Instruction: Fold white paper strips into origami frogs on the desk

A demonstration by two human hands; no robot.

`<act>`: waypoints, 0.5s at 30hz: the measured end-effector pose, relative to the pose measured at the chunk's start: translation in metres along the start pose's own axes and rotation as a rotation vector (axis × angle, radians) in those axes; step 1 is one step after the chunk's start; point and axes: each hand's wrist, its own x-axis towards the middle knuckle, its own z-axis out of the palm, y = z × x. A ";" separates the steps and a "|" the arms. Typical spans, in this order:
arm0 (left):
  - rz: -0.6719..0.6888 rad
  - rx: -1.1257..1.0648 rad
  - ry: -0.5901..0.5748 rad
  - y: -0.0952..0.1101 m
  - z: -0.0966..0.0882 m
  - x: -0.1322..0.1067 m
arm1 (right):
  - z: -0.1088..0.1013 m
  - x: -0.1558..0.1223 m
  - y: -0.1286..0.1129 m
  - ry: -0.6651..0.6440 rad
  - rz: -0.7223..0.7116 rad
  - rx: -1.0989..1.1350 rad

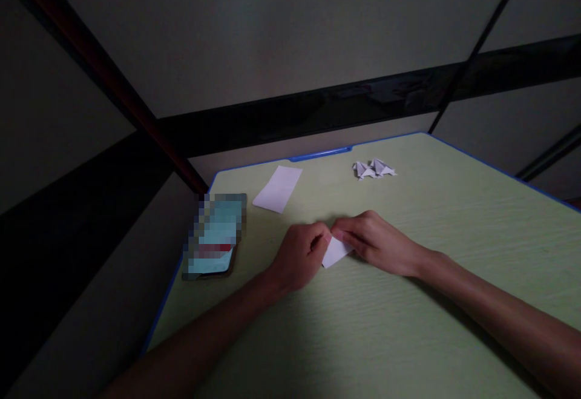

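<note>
A small piece of white paper (336,252) lies low over the table between my two hands, its lower corner showing and its upper part covered by fingers. My left hand (302,255) is closed, thumb and fingers pinching the paper's left and top edge. From the right, my right hand (373,240) grips the same paper with thumb and curled fingers. The two sets of fingertips nearly meet at its top. Whether the paper is folded there is hidden.
A loose sheet of white paper (278,189) lies behind my left hand. Two folded paper figures (374,169) sit side by side further back on the pale green table (458,217). A phone (215,238), partly blurred, rests near the left edge. Cabinet panels (290,42) rise behind the table.
</note>
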 end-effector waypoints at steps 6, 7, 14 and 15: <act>-0.151 -0.112 0.055 -0.009 -0.006 0.001 | -0.017 -0.001 0.018 0.137 0.158 0.098; -0.199 -0.153 0.086 -0.012 -0.008 0.002 | -0.024 -0.003 0.021 0.263 0.216 0.127; -0.223 -0.463 0.263 -0.015 -0.011 0.008 | -0.028 -0.004 0.018 0.483 0.283 0.275; -0.198 -0.471 0.265 -0.014 -0.010 0.008 | -0.021 -0.003 0.015 0.409 0.275 0.269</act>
